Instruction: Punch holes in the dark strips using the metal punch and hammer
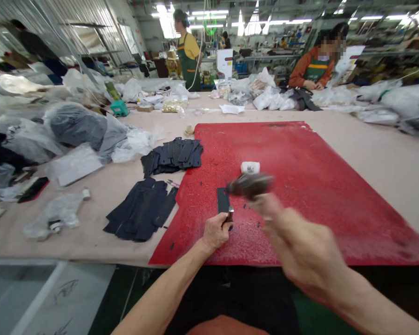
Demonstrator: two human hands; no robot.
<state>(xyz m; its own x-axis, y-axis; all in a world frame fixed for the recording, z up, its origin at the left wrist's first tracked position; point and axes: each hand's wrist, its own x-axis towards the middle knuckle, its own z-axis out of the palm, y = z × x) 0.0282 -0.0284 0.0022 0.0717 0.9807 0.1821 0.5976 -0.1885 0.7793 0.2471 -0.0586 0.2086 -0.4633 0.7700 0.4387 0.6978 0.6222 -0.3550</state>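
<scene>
My left hand (216, 231) is closed around a small metal punch (231, 212), held upright at the lower end of a narrow dark strip (222, 200). The strip lies on a red mat (300, 186). My right hand (303, 246), blurred by motion, grips the handle of a hammer (250, 186), whose blurred head hangs above and to the right of the strip. A white block (250, 167) with something metallic on it sits behind the hammer. Small dark scraps lie on the mat around my left hand.
Two piles of dark pieces, a farther one (174, 154) and a nearer one (139, 209), lie left of the mat. Plastic-wrapped bundles (77, 125) crowd the table's left side. A person in an orange top (310, 67) works across the table; another person (190, 56) stands behind it.
</scene>
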